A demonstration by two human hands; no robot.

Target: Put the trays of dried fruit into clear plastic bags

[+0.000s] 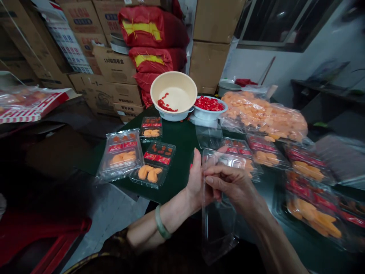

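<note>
My left hand (196, 182), with a pale green bangle (161, 223) on its wrist, and my right hand (235, 186) both grip the upper edge of an opened clear plastic clamshell tray (219, 224) above the table's near edge. Its lower half hangs down, empty. Just beyond my hands lie filled trays of orange pieces with red-labelled compartments (151, 167). Another sealed tray (119, 154) lies to the left. A large plastic bag of orange pieces (264, 116) sits at the far right.
The dark green table (176, 140) holds a beige basin smeared with red (173, 93) and a white bowl of red pieces (209, 107). Behind stand cardboard boxes (114, 66) and red sacks (148, 26). A red-and-white packaged stack (31, 108) lies at the left.
</note>
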